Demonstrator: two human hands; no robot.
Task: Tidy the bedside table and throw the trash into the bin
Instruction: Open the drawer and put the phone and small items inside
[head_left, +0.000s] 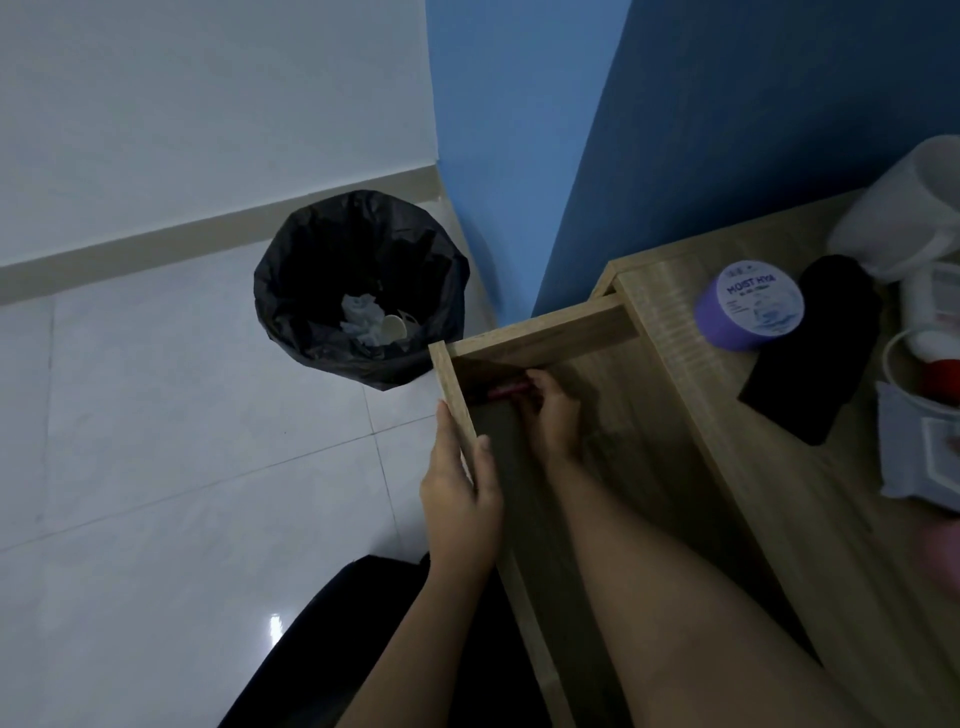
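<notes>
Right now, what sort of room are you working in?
Probably a bedroom corner: a wooden bedside table with its drawer open, a skincare jar on top, and a lined bin on the tiled floor.

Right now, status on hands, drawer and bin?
Left hand gripping drawer front. Right hand inside, on a reddish item. Bin clear, trash in it.

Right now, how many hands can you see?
2. The left hand grips the drawer's front panel; the right hand reaches inside the drawer, fingers on a small dark-red thing.
</notes>
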